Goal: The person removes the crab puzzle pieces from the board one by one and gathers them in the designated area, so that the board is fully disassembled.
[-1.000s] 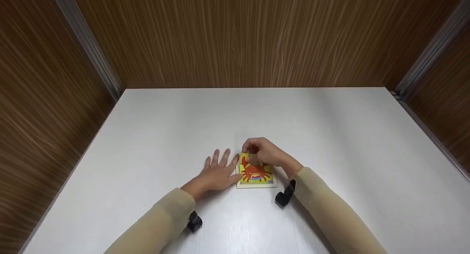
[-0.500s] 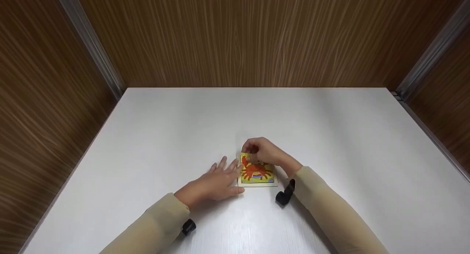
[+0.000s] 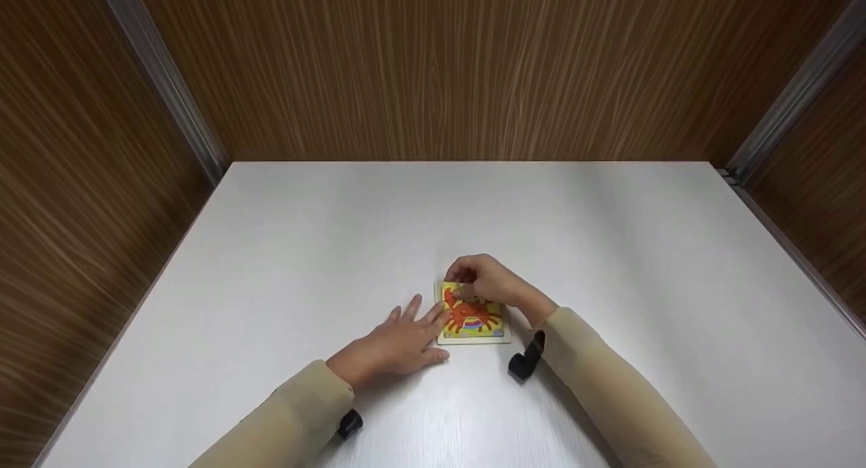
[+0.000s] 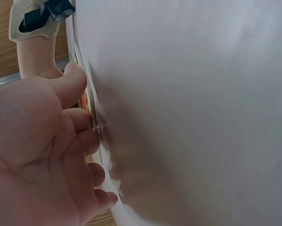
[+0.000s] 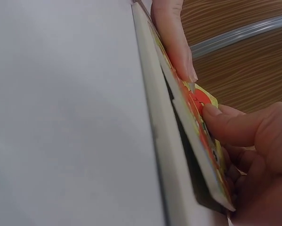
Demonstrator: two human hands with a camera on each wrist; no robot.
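Note:
A small crab puzzle [image 3: 473,314], yellow with a red crab, lies in a pale wooden tray [image 3: 475,341] near the middle of the table. My right hand [image 3: 492,280] pinches its far edge, thumb on top by the red claw and fingers curled behind. In the right wrist view the pieces [image 5: 205,149] tilt up at that end, leaving a dark gap above the tray [image 5: 162,122]. My left hand [image 3: 398,345] lies with fingers spread at the puzzle's left side. One straight left finger [image 5: 173,44] touches the picture, and the left thumb [image 4: 72,84] rests near the tray's front corner.
The white table [image 3: 325,231] spreads around the puzzle, with a wood-grain panel [image 3: 433,69] behind it and more at both sides. Black wrist cameras [image 3: 522,365] hang below both beige sleeves, close to the tabletop.
My left hand has slid toward me along the tray's left side, its thumb moving off the picture to below the front corner. My right hand keeps its pinch in nearly the same place.

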